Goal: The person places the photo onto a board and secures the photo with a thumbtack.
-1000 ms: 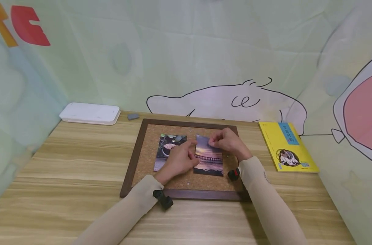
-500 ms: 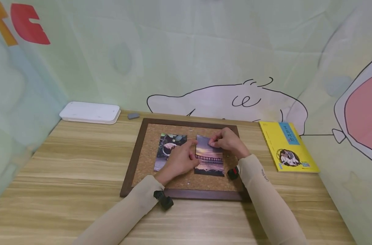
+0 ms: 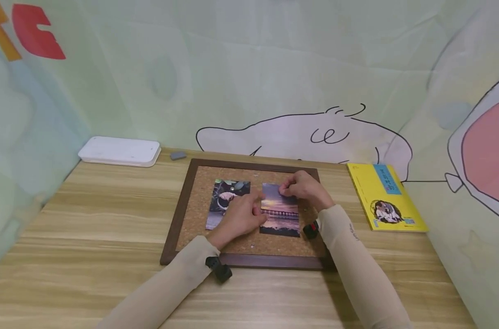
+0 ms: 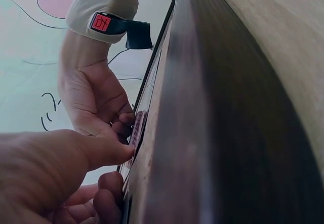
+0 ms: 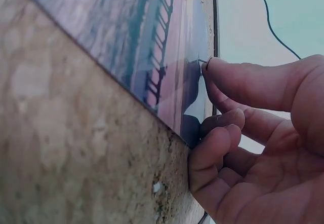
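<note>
A sunset photo (image 3: 280, 224) lies on a cork board (image 3: 274, 249) with a dark wooden frame. My right hand (image 3: 304, 188) is at the photo's upper part, its thumb and index finger pinching a small thin metal pin, apparently a thumbtack (image 5: 203, 61), against the picture. Most of the tack is hidden by the fingertips. My left hand (image 3: 242, 214) rests over the board, thumb and forefinger extended and touching the photo's left edge. Partly under that hand is a second photo (image 3: 216, 219), with a round metal tack (image 3: 232, 188) near its top.
Several small pale tacks, one a tack (image 3: 253, 246) near the front, sit on the cork. A white case (image 3: 119, 151) and a grey eraser-like block (image 3: 178, 156) are at the back left. A yellow book (image 3: 385, 196) lies right of the board. Printed fabric walls surround the wooden table (image 3: 89, 219).
My right wrist has shifted slightly left and away. The sunset photo's upper edge appears slightly lower. My left hand has hardly moved.
</note>
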Motion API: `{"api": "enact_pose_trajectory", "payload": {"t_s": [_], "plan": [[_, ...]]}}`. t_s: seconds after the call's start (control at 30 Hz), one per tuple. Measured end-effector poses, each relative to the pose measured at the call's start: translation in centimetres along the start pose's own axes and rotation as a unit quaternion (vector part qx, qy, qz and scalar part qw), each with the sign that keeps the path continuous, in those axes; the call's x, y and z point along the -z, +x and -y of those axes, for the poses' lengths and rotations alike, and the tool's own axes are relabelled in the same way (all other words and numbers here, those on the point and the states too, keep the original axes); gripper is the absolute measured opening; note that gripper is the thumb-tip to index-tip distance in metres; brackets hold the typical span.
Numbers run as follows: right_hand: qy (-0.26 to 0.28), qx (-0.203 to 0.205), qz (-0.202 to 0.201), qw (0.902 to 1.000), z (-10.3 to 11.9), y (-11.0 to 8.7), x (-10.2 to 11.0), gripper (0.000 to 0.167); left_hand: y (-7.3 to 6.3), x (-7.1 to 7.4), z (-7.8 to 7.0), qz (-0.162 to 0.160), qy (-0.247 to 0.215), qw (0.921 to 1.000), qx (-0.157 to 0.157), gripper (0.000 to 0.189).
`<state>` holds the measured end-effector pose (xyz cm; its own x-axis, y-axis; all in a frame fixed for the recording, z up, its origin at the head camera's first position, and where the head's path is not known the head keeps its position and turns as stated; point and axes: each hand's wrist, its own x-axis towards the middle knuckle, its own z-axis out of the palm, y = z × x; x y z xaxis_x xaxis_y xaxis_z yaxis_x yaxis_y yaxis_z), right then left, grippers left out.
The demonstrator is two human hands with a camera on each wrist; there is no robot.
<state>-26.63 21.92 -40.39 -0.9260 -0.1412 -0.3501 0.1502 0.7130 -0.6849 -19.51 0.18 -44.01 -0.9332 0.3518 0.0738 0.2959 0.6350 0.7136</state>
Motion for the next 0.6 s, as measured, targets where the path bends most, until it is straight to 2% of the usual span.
{"api": "enact_pose_trajectory", "payload": {"t_s": [0.17, 0.37, 0.6], "plan": [[0.003, -0.010, 0.005, 0.9999, 0.31, 0.20, -0.16, 0.010, -0.07, 0.03, -0.01, 0.005, 0.000, 1.0000, 0.006, 0.054], [-0.029, -0.016, 0.003, 0.9995, 0.49, 0.06, -0.17, 0.010, -0.07, -0.09, 0.04, 0.008, 0.005, 0.9999, 0.006, 0.054], [-0.056, 0.000, -0.009, 0.9984, 0.60, -0.02, -0.40, 0.006, -0.04, -0.10, 0.07, 0.007, 0.005, 1.0000, 0.004, 0.053]]}}
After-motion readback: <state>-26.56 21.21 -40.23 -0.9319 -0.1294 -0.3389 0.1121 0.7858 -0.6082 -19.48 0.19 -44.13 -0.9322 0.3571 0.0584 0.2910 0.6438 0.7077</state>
